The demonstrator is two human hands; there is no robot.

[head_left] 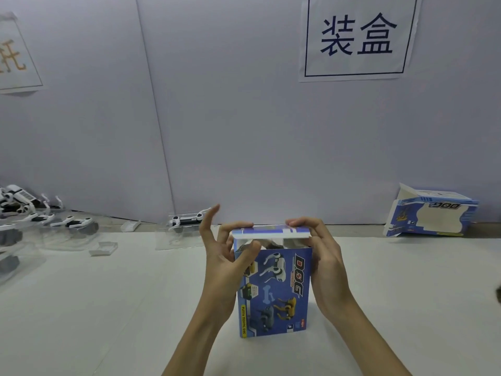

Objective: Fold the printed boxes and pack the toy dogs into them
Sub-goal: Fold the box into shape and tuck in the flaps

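Fingers of our left hand [222,256] and right hand [322,256] curl over the top flap [271,231] of the printed box [273,291] standing at lower centre, thumbs against its front. To close it well, we should press evenly, tucking the flap squarely inside.

Soft, even, bluish light with faint shadows; wide-angle bending at the edges, where the left side blurs.

The blue printed cardboard box [273,291] hides its contents behind the lowered top flap. White plastic toy dogs [16,199] blur at the left edge. A paper sign [13,55] is cut off there too.
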